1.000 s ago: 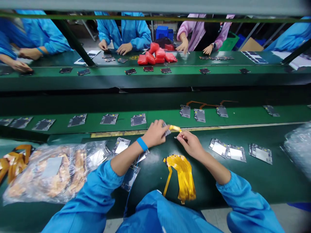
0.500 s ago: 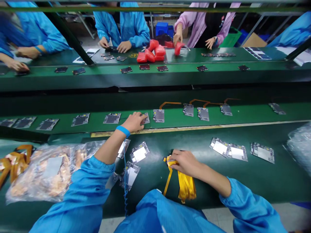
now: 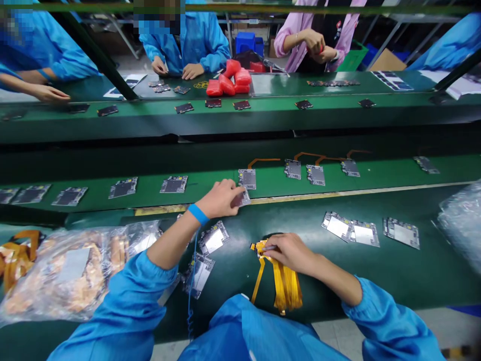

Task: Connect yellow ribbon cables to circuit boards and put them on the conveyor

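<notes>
My left hand (image 3: 221,198), with a blue band at the wrist, pinches a circuit board (image 3: 242,198) over the front edge of the green belt. Just behind that board lies another circuit board with an orange ribbon cable (image 3: 263,160). My right hand (image 3: 291,250) is closed at the upper end of a bundle of yellow flex cables (image 3: 287,286) on the bench. A small grey piece shows at its fingertips, too little to name. One yellow flex cable (image 3: 257,281) hangs apart to the left. Several boards, such as a silver-faced board (image 3: 215,238), lie near my left forearm.
A clear plastic bag of copper-coloured parts (image 3: 80,271) lies at left, bubble wrap (image 3: 460,225) at right. Loose boards (image 3: 363,233) rest on the right bench. Across the line, co-workers sit behind red packets (image 3: 227,82). A blue coiled cord (image 3: 191,321) hangs from my wristband.
My left hand has drawn a circuit board off the belt toward me and right. My right hand stays at the flex cables. Across the line, a person in pink has raised both hands together.
</notes>
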Demonstrator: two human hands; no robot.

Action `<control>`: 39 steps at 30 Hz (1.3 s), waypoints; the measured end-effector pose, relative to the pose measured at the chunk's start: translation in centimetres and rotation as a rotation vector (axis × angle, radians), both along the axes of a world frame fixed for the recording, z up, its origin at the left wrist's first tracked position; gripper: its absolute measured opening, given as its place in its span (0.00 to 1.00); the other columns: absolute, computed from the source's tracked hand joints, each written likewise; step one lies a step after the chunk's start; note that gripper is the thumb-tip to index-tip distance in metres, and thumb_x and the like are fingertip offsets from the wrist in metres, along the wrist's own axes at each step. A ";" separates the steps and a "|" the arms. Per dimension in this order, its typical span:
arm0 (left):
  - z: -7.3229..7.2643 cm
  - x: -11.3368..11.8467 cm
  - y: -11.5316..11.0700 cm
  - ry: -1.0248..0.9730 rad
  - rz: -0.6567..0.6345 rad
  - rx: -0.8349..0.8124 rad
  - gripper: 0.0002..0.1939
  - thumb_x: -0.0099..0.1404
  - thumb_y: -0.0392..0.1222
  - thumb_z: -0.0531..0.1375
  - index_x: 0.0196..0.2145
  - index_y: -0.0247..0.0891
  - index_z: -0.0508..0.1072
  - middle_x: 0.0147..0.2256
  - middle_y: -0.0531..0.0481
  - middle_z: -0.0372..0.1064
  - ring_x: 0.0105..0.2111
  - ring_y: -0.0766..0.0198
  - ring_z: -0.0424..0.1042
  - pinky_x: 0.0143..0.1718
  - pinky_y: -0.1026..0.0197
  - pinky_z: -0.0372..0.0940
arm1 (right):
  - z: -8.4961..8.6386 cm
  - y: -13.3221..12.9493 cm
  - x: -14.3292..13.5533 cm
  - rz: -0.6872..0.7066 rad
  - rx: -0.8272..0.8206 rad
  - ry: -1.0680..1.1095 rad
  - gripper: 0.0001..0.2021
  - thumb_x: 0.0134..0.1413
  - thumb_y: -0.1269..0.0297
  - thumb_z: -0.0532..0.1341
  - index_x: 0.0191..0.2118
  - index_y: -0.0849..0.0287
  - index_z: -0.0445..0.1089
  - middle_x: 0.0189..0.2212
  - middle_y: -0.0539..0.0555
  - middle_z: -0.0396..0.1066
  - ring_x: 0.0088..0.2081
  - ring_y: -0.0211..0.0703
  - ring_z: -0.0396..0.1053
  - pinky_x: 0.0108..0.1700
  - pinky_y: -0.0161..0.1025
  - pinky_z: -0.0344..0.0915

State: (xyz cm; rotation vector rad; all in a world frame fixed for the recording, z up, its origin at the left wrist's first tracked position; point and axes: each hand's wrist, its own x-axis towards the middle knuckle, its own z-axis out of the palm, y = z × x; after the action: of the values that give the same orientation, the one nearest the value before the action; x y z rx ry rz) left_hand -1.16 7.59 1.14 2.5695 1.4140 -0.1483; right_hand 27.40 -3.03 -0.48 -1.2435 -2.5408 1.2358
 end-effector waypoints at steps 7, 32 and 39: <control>-0.6 5.0 -4.7 -0.009 -0.190 -0.011 0.26 0.62 0.42 0.63 0.58 0.35 0.71 0.49 0.36 0.66 0.50 0.44 0.65 0.49 0.47 0.62 | -1.5 2.1 1.4 -0.174 -0.117 0.100 0.10 0.63 0.57 0.64 0.35 0.58 0.77 0.28 0.48 0.76 0.28 0.38 0.67 0.32 0.34 0.54; -2.6 4.8 -4.6 -0.115 -0.293 -0.008 0.11 0.67 0.38 0.64 0.46 0.35 0.72 0.54 0.35 0.63 0.56 0.44 0.64 0.55 0.46 0.63 | -2.0 6.6 -0.8 -0.358 0.074 -0.199 0.09 0.65 0.59 0.61 0.39 0.53 0.80 0.33 0.50 0.80 0.34 0.43 0.72 0.32 0.35 0.52; -3.0 4.7 -4.8 -0.151 -0.282 0.003 0.09 0.66 0.38 0.65 0.44 0.35 0.72 0.53 0.36 0.64 0.55 0.44 0.64 0.56 0.45 0.64 | -1.7 6.7 -1.1 -0.339 0.080 -0.250 0.10 0.66 0.59 0.61 0.42 0.51 0.81 0.36 0.51 0.82 0.38 0.45 0.75 0.33 0.36 0.53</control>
State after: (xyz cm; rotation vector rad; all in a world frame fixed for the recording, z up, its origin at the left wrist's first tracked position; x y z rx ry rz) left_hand 3.51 2.76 -1.81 2.7060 0.9970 0.0069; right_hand 26.30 3.71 -2.21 -1.8133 -2.3619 0.9498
